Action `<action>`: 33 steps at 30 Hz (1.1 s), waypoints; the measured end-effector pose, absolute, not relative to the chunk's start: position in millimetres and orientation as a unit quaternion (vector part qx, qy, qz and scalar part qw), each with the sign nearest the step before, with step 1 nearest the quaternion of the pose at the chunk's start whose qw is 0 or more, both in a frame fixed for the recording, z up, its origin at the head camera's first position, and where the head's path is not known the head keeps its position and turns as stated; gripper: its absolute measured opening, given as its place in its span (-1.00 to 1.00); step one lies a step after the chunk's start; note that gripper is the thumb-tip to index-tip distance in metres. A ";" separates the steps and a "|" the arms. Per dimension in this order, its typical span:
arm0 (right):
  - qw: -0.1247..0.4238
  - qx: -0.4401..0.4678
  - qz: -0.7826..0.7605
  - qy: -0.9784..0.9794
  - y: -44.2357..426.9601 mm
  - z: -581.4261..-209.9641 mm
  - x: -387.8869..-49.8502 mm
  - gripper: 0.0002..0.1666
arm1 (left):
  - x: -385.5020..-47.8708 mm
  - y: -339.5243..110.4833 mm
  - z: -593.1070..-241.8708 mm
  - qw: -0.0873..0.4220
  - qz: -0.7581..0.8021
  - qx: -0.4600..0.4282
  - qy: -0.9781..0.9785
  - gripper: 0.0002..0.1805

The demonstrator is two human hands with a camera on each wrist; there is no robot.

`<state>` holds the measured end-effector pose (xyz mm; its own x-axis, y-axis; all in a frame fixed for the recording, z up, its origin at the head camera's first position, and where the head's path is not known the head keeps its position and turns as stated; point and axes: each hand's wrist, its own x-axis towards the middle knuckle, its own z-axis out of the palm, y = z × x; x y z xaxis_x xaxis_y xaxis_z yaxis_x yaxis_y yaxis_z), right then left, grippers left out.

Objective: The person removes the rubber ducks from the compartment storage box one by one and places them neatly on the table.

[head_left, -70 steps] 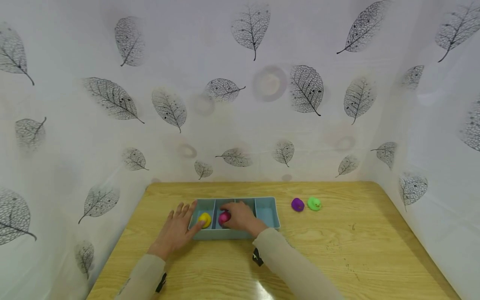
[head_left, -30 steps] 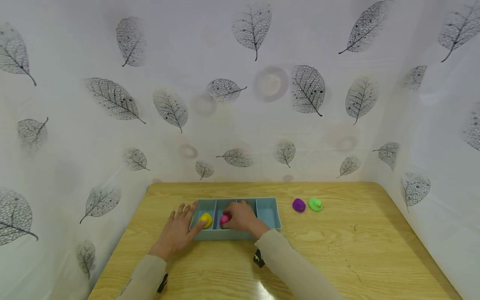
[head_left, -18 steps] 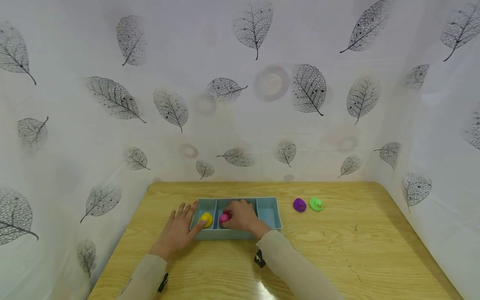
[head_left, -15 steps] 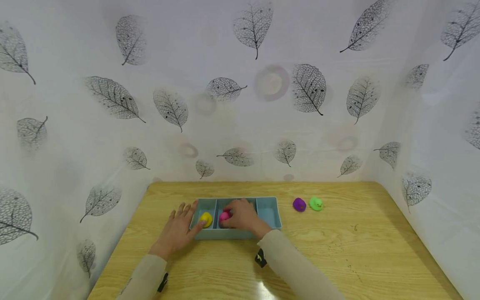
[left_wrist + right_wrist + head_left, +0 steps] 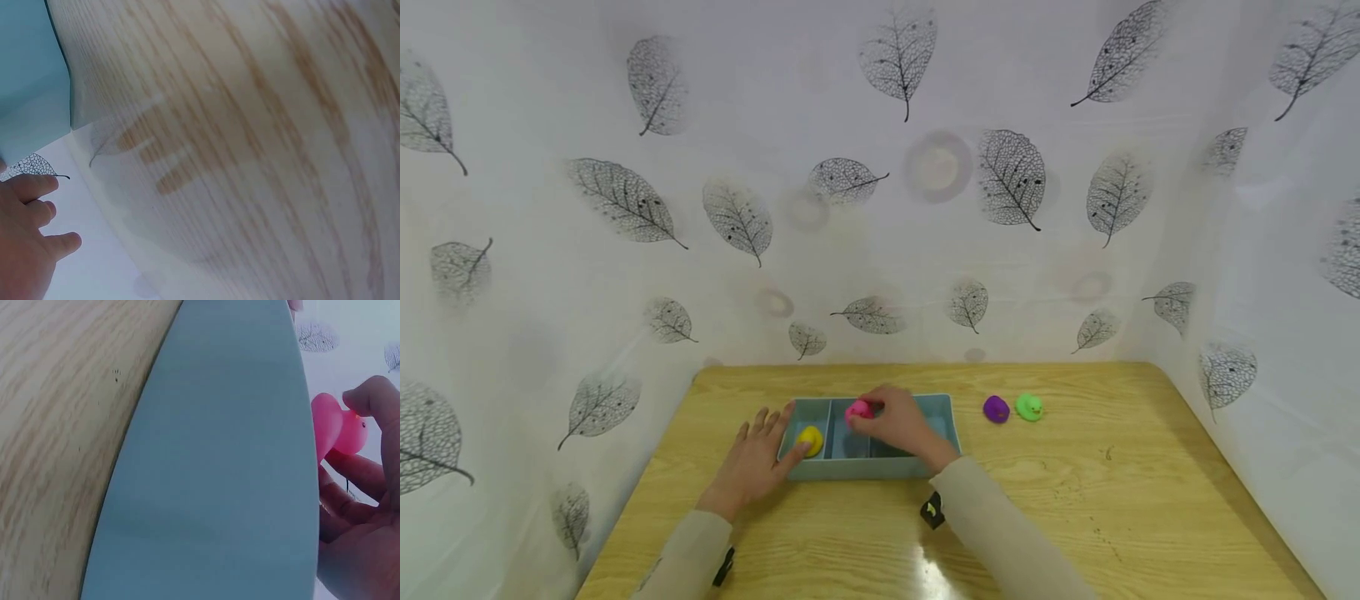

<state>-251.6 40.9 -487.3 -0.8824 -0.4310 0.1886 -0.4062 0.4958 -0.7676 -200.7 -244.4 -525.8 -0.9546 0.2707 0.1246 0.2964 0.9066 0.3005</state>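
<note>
Your right hand (image 5: 897,419) holds the pink duck (image 5: 859,412), its fingers (image 5: 361,474) pinching the body above the second compartment from the left of the tray (image 5: 865,469). The step in hand appears to be a transfer of this duck at that compartment. The next move calls for a firm pinch: clear the rim and dividers if removing the duck, or lower it squarely if seating it. Your left hand (image 5: 752,458), fingers spread and holding nothing, rests at the tray's left end and appears to steady it. The leftmost compartment contains the yellow duck (image 5: 810,437); thumb contact with it is unclear. Your right hand partly hides the third compartment; the fourth shows no duck. The purple duck (image 5: 996,409) and green duck (image 5: 1028,407) sit side by side on the tabletop (image 5: 1112,483), right of the tray.
</note>
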 end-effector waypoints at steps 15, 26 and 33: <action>0.001 -0.197 -0.496 0.846 64.0 -478.2 -256.4 -0.60 | -199.3 -243.3 -527.7 0.039 -0.170 -0.148 -0.974 -0.11; -0.009 -0.221 -0.480 0.849 79.4 -472.6 -254.9 -0.59 | -199.2 -245.6 -530.0 0.048 -0.165 -0.152 -0.973 -0.12; -0.031 -0.221 -0.482 0.848 95.2 -473.9 -257.7 -0.61 | -199.6 -245.7 -530.0 0.052 -0.169 -0.153 -0.972 -0.12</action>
